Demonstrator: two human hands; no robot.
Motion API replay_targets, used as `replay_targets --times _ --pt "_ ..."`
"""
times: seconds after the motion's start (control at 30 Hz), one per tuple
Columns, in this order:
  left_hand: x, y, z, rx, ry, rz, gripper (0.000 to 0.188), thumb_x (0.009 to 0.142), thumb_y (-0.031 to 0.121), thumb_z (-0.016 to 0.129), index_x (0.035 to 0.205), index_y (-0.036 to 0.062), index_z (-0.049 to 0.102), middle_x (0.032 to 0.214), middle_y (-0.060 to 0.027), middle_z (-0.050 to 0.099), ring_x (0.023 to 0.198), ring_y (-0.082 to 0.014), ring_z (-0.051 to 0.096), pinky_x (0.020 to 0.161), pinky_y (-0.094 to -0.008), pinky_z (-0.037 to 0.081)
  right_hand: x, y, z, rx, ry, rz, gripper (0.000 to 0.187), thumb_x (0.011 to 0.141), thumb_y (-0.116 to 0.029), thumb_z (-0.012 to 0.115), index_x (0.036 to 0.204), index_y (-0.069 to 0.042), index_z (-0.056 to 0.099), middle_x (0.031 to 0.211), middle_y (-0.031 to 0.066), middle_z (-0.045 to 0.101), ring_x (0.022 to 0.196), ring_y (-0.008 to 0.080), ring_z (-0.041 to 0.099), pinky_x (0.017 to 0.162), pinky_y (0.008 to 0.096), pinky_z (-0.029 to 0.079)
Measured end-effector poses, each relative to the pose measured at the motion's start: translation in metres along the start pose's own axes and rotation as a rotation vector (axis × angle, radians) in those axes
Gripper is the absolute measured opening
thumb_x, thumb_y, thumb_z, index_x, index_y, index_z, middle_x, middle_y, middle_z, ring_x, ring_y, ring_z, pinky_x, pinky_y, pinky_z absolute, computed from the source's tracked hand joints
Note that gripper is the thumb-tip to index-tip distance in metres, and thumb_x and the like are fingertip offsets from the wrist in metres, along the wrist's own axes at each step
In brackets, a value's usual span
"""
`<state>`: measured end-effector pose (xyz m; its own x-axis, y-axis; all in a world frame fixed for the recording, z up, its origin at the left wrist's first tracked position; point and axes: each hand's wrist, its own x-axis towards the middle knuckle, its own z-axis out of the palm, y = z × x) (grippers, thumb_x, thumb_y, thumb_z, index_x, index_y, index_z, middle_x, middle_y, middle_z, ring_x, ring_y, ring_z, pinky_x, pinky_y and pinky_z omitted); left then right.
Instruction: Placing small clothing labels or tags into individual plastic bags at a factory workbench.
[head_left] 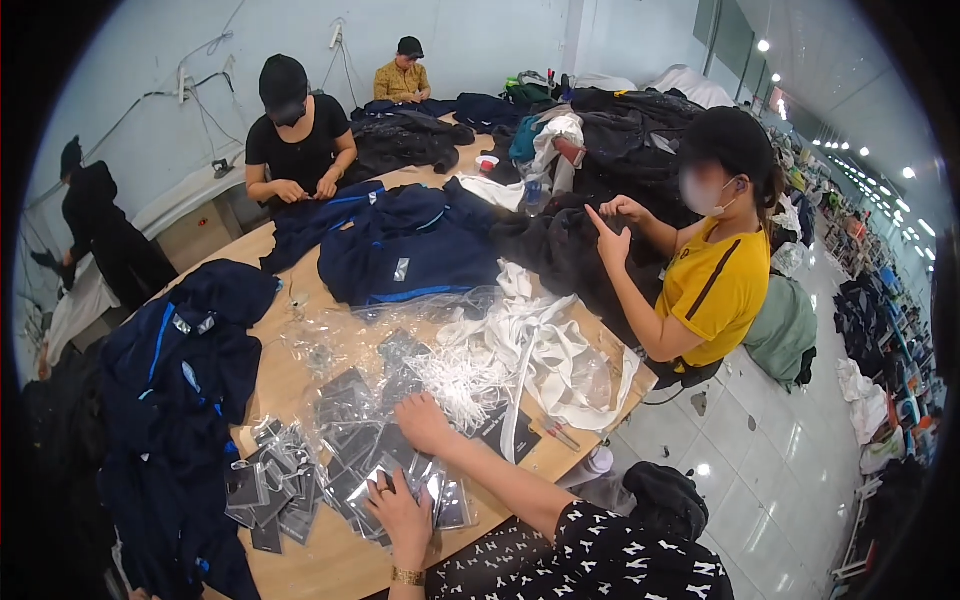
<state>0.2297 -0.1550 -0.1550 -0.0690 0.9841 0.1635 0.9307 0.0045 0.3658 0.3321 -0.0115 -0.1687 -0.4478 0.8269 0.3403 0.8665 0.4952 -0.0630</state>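
Note:
My left hand [405,512] lies palm down on a pile of dark tags in clear plastic bags [352,445], its fingers spread. My right hand [424,424] reaches across to the upper edge of the same pile. Its fingers are bent down, and what they hold, if anything, is hidden. Just beyond it is a heap of thin white strings [465,385]. To the left of my left hand lies a looser group of dark tags with white loops [270,485]. A dark flat packet [500,432] rests beneath my right forearm's far side.
Navy garments cover the left [180,400] and middle [410,245] of the wooden table [285,570]. White straps [560,350] and scissors [557,430] lie toward the right edge. A person in yellow [715,290] stands at the right; others work at the far side.

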Motion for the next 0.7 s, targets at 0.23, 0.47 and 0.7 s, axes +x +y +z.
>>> replay_targets --times 0.23,0.47,0.7 --pt "0.008 -0.012 -0.015 -0.288 0.076 -0.031 0.030 0.082 0.020 0.053 0.106 0.0016 0.056 0.108 -0.0205 0.054 0.108 -0.0386 0.044 0.095 -0.0510 0.026 -0.004 -0.014 -0.038 0.950 0.261 0.342 0.010 0.078 -0.011 0.051 0.084 -0.003 0.049 0.072 0.0155 0.056 0.068 0.0304 0.057 0.062 0.0382 0.043" --pt "0.018 -0.012 -0.066 -0.513 0.386 -0.137 0.018 0.087 0.010 0.046 0.089 -0.0032 0.058 0.078 -0.0146 0.059 0.072 -0.0240 0.056 0.065 -0.0337 0.043 -0.002 -0.033 -0.058 1.016 0.181 0.400 0.011 0.077 -0.012 0.052 0.084 -0.004 0.049 0.076 0.0213 0.058 0.075 0.0367 0.058 0.063 0.0409 0.045" --pt "0.022 -0.028 -0.080 -0.913 0.467 -0.232 0.025 0.093 0.014 0.040 0.091 -0.0044 0.057 0.085 -0.0069 0.059 0.077 -0.0121 0.052 0.072 -0.0246 0.042 -0.033 -0.046 -0.058 0.516 -0.399 0.182 0.017 0.076 -0.011 0.051 0.088 -0.004 0.062 0.085 0.0179 0.062 0.079 0.0343 0.059 0.068 0.0350 0.048"
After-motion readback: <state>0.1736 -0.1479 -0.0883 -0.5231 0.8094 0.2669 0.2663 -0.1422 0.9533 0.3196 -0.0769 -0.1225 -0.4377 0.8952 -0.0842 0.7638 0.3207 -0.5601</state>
